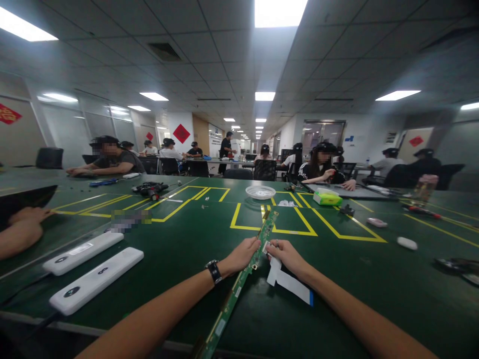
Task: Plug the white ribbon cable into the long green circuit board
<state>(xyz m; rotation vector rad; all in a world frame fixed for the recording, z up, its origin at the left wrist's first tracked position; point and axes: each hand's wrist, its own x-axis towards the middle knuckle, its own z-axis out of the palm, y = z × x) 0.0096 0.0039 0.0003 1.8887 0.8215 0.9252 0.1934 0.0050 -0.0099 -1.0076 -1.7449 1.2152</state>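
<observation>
A long, narrow green circuit board slants up from the bottom edge, over the green table, to a point beyond my hands. My left hand, with a dark watch on its wrist, is closed around the board near its upper part. On the board's right side, my right hand pinches the end of a white flat ribbon cable close to the board. The cable is folded, hangs below my right fingers and ends in a blue strip. Whether its end sits in a connector on the board I cannot tell.
Two white power strips lie at the left, near another person's hand. Ahead are a clear round dish, a green tissue pack and yellow tape outlines. A white rounded object rests at the right. People sit across the table.
</observation>
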